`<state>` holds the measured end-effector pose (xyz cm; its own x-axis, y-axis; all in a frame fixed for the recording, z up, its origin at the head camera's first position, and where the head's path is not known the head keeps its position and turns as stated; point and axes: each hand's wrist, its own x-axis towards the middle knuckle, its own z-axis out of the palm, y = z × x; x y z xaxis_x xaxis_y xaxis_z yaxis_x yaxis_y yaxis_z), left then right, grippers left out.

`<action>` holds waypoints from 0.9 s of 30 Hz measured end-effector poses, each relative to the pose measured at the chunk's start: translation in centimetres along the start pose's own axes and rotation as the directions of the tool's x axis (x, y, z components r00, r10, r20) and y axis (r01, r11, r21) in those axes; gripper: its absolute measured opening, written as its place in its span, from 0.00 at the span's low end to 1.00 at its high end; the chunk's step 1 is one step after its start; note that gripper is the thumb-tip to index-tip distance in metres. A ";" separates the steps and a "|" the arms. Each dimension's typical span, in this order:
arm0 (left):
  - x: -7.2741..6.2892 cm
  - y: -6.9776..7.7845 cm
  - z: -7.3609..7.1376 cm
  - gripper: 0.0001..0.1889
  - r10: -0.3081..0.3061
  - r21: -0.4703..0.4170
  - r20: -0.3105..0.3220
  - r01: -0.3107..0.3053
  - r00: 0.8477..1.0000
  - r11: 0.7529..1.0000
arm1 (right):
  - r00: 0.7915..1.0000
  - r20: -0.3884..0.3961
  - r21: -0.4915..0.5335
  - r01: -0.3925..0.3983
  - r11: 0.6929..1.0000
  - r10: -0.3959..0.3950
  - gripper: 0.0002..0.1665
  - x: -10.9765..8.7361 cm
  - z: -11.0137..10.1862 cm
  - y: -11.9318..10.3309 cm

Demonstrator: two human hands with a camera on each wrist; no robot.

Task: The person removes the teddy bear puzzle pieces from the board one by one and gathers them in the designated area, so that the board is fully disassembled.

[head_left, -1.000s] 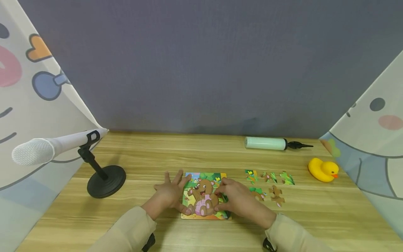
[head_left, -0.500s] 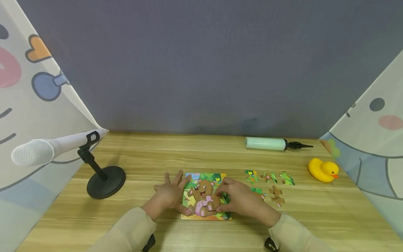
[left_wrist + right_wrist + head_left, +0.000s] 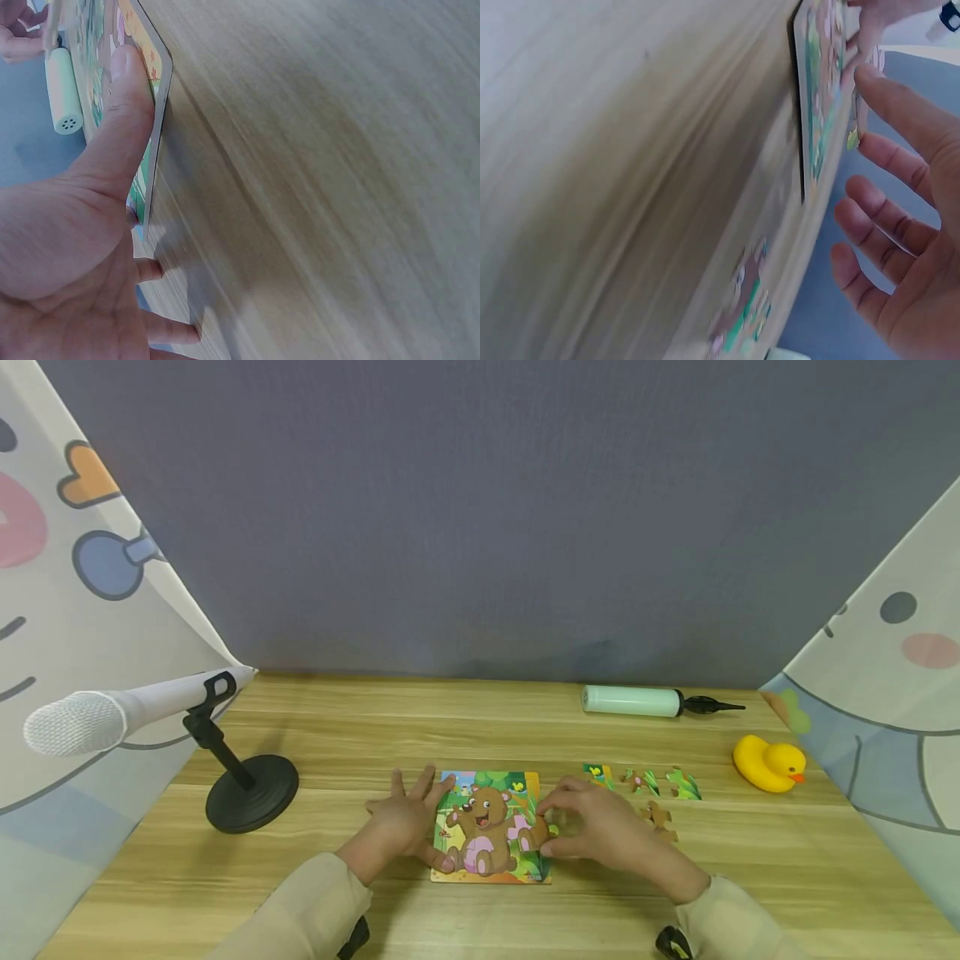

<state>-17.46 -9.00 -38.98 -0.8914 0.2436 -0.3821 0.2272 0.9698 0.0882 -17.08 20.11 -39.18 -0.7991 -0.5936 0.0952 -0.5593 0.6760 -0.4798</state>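
Head view: the bear puzzle (image 3: 489, 827) lies on the wood-grained table (image 3: 420, 722), its left border partly covered by the left hand (image 3: 405, 822), fingers spread. At the puzzle's right edge the right hand (image 3: 611, 827) pinches a brown-and-pink piece (image 3: 532, 835); loose pieces (image 3: 685, 784) with knobbed outlines lie right of the puzzle, some partly hidden by this hand. Tabletop separates the puzzle from a round black stand base (image 3: 252, 793) well to its left. Left wrist view: the thumb rests on the puzzle beside its rounded corner; the palm is cut off. Right wrist view: the pinched piece appears nearly edge-on, its print hard to read.
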 end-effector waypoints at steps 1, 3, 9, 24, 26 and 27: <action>0.0 0.0 0.0 0.66 0.000 0.001 -0.002 0.000 1.000 1.000 | 1.000 0.000 0.006 -0.006 1.000 0.006 0.23 -0.2 -0.3 0.1; 0.0 0.0 0.0 0.66 0.001 0.002 -0.003 -0.001 1.000 1.000 | 1.000 0.004 0.029 -0.018 0.999 0.017 0.24 -0.5 -0.8 0.4; 0.0 0.0 0.1 0.65 0.003 0.003 -0.004 -0.003 1.000 1.000 | 1.000 0.009 0.031 -0.026 0.999 0.026 0.25 -1.8 -2.3 1.6; -0.1 0.0 0.0 0.65 0.008 0.004 -0.004 -0.008 1.000 1.000 | 0.999 -0.028 -0.008 -0.039 0.999 0.039 0.24 -5.7 -5.4 5.6; -0.2 0.0 -0.1 0.65 0.012 0.001 -0.007 -0.012 1.000 1.000 | 0.998 -0.022 -0.022 -0.067 0.998 0.066 0.25 -6.4 -5.7 6.2; -0.2 0.0 -0.1 0.64 0.014 0.000 -0.010 -0.014 1.000 1.000 | 0.996 -0.020 -0.024 -0.083 0.996 0.083 0.25 -6.7 -5.9 6.5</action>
<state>-17.32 -9.07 -38.86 -0.8919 0.2572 -0.3721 0.2397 0.9663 0.0934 -16.66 31.07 -37.80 -0.8467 -0.5270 0.0726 -0.4961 0.7331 -0.4652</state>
